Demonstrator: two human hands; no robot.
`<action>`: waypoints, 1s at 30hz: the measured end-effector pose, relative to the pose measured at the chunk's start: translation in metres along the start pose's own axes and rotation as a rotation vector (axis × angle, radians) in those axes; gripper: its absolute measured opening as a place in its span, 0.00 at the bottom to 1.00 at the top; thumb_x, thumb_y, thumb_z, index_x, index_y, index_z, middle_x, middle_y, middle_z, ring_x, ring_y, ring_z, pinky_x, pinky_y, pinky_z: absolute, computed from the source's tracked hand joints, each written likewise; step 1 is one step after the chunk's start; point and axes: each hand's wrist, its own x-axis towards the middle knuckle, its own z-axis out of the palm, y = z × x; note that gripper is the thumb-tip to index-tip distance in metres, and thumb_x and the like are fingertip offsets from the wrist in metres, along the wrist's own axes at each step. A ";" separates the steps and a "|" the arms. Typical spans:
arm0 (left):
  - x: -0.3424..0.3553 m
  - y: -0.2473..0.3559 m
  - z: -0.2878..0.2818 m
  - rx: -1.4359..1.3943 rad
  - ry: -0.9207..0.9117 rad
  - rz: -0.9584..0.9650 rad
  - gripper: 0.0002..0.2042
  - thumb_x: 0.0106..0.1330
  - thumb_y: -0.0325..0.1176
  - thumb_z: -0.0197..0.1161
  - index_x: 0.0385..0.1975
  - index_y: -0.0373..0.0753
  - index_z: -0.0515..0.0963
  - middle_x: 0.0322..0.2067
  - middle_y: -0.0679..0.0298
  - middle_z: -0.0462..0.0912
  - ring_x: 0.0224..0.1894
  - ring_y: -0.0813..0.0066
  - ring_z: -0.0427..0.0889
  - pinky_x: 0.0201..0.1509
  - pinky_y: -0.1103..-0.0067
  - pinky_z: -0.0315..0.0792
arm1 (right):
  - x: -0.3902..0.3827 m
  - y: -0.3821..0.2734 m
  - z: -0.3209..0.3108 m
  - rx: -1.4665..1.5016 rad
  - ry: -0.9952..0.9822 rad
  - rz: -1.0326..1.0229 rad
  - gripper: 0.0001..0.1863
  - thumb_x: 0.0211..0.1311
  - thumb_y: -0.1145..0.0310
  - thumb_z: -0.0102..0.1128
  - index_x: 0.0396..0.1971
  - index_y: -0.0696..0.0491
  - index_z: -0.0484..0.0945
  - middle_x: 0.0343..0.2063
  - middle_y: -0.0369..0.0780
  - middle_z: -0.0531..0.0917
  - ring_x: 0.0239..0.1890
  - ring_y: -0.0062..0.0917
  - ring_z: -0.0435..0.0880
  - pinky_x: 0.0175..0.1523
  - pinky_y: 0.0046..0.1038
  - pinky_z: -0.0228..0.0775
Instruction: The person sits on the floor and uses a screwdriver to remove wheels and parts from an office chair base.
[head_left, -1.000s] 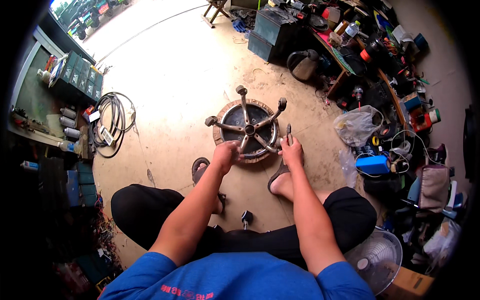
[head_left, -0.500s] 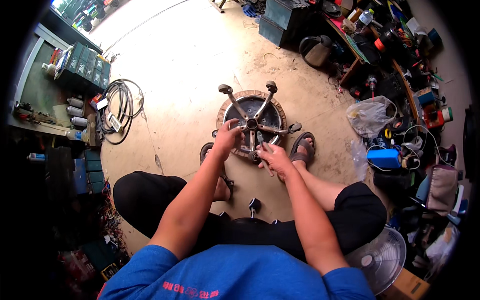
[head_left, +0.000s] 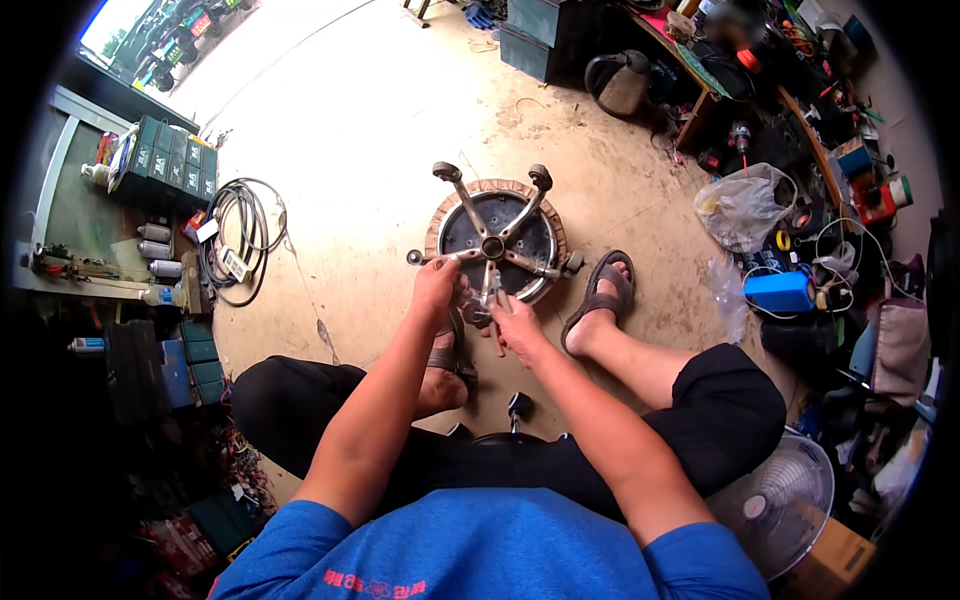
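Observation:
A five-legged metal caster base (head_left: pixel 492 246) lies legs-up on an upturned round seat (head_left: pixel 432 228) on the floor between my feet. Its lower leg points toward me, with a dark caster (head_left: pixel 476 312) partly hidden by my hands. My right hand (head_left: pixel 518 328) is closed around a pair of pliers (head_left: pixel 495 290), whose jaws point away from me at that leg. My left hand (head_left: pixel 438 290) is beside the same leg, its fingers curled and closed; what lies in them is hidden and blurred.
A coiled black cable (head_left: pixel 240 240) lies on the floor at the left, near a stack of batteries (head_left: pixel 165 165). At the right are a plastic bag (head_left: pixel 745 210), a blue battery pack (head_left: pixel 780 292) and a fan (head_left: pixel 790 500). A kettle (head_left: pixel 622 85) stands farther back.
My left hand has come down and closer to the lower leg. My right hand, with the pliers, has shifted left and slightly toward me. The base has shifted slightly left in view.

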 end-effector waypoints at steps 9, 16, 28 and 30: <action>-0.006 -0.002 -0.011 0.066 0.105 0.082 0.12 0.72 0.41 0.63 0.37 0.38 0.81 0.18 0.68 0.75 0.16 0.77 0.75 0.18 0.80 0.67 | 0.015 0.038 -0.044 0.083 0.026 0.169 0.12 0.68 0.68 0.61 0.47 0.56 0.77 0.42 0.45 0.85 0.35 0.26 0.87 0.30 0.24 0.79; 0.007 -0.027 0.006 0.203 0.253 0.251 0.11 0.72 0.39 0.64 0.35 0.36 0.81 0.17 0.70 0.74 0.15 0.83 0.68 0.17 0.82 0.60 | 0.021 0.068 -0.041 0.218 -0.168 0.413 0.07 0.71 0.75 0.53 0.46 0.58 0.73 0.40 0.49 0.85 0.36 0.36 0.90 0.34 0.29 0.87; 0.041 -0.048 0.018 0.138 0.299 0.384 0.10 0.73 0.35 0.63 0.32 0.35 0.79 0.16 0.73 0.72 0.14 0.85 0.66 0.17 0.84 0.59 | 0.043 0.059 -0.054 0.211 -0.322 0.559 0.08 0.72 0.75 0.52 0.47 0.59 0.74 0.41 0.50 0.85 0.40 0.39 0.90 0.39 0.30 0.89; 0.041 -0.048 0.017 0.138 0.315 0.367 0.09 0.73 0.35 0.63 0.33 0.35 0.80 0.17 0.73 0.73 0.15 0.85 0.67 0.17 0.84 0.59 | 0.043 0.058 -0.057 0.200 -0.334 0.551 0.08 0.73 0.74 0.52 0.47 0.59 0.74 0.41 0.50 0.85 0.40 0.39 0.90 0.39 0.28 0.88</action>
